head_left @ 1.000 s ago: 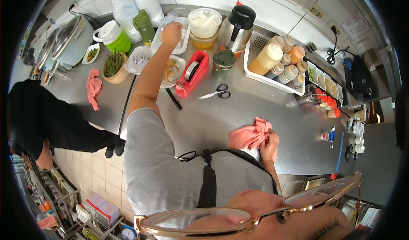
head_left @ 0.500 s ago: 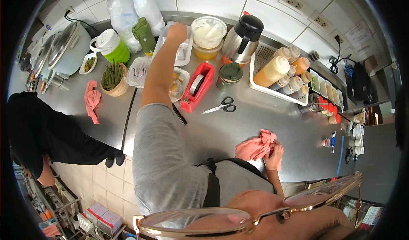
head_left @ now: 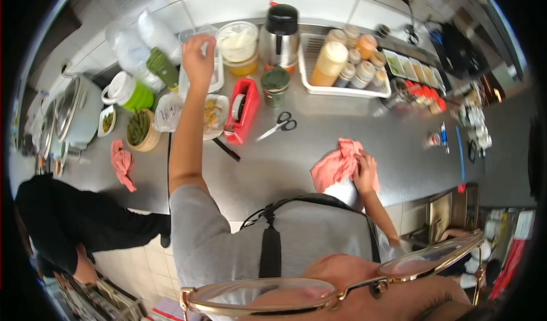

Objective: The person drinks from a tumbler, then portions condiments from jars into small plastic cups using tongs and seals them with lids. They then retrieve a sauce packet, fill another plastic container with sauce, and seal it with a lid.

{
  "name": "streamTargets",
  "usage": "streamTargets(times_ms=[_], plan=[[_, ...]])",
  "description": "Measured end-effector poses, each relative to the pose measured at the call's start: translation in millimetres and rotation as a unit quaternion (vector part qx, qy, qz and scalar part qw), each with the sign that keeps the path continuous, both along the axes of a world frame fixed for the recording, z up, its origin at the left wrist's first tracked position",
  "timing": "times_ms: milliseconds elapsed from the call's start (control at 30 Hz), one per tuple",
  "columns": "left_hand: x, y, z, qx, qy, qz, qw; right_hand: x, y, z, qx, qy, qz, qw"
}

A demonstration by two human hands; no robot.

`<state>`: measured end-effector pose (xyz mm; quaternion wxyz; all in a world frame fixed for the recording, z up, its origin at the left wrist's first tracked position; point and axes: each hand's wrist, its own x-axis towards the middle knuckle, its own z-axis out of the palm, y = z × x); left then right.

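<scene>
My left hand (head_left: 198,61) is raised over a clear plastic tray (head_left: 216,77) at the back of the counter. Thumb and fingers curl together in a pinch; whatever lies between them is too small or blurred to name. My right hand (head_left: 364,171) holds a bunched pink cloth (head_left: 332,170) near the front edge, with something pale showing under it. Beside my left forearm are a clear container (head_left: 213,118) with yellowish contents, a red tape dispenser (head_left: 244,113) and a black pen-like stick (head_left: 227,149). Black-handled scissors (head_left: 277,126) lie farther right.
A white basket (head_left: 345,89) of sauce bottles stands at the back, beside a steel thermal jug (head_left: 281,39). A green-lidded jar (head_left: 275,87) is in front. To the left are a bowl of green pods (head_left: 138,128) and another pink cloth (head_left: 121,164). Another person (head_left: 74,212) stands at left.
My view has swung, so the counter appears farther left. My left hand has drawn back slightly from the tray and turned, its fingers now visible. The right hand stays on the pink cloth.
</scene>
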<state>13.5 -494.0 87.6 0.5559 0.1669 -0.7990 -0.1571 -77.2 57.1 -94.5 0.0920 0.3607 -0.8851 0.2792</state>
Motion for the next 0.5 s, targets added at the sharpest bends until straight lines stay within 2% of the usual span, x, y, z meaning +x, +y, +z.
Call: streamTargets(times_ms=[67,167,233,300,333,367,400,433,500], plan=[[1.6,59.7,-13.3,0.013,0.004,-0.066,0.998,-2.5,-3.1,-1.9,0.012,0.011,-0.007,1.0],[12.2,163.2,-41.3,0.019,-0.091,-0.195,0.976,-6.9,-21.9,5.2,0.03,0.0,-0.046,0.998],[15.1,216.9,-62.8,0.035,-0.151,-0.334,0.93,-3.3,-40.3,14.2,0.054,0.103,-0.053,0.992],[23.0,265.7,-73.9,0.028,-0.22,-0.397,0.891,8.3,-54.1,34.8,-0.121,-0.048,0.05,0.99],[25.1,283.3,-81.0,0.008,-0.238,-0.422,0.875,17.3,-59.5,42.5,-0.127,-0.045,0.035,0.99],[27.5,299.8,-84.5,0.001,-0.242,-0.434,0.868,27.7,-63.3,47.9,-0.281,-0.289,0.06,0.913],[30.9,314.3,-88.4,0.027,-0.242,-0.44,0.864,35.8,-61.2,50.4,-0.415,-0.504,0.086,0.753],[33.7,326.4,-92.5,0.055,-0.245,-0.445,0.86,41.5,-53.8,49.3,-0.425,-0.5,0.076,0.75],[35.0,340.0,-103.0,0.053,-0.246,-0.462,0.851,50.8,-39.0,46.3,-0.495,-0.686,0.162,0.508]])
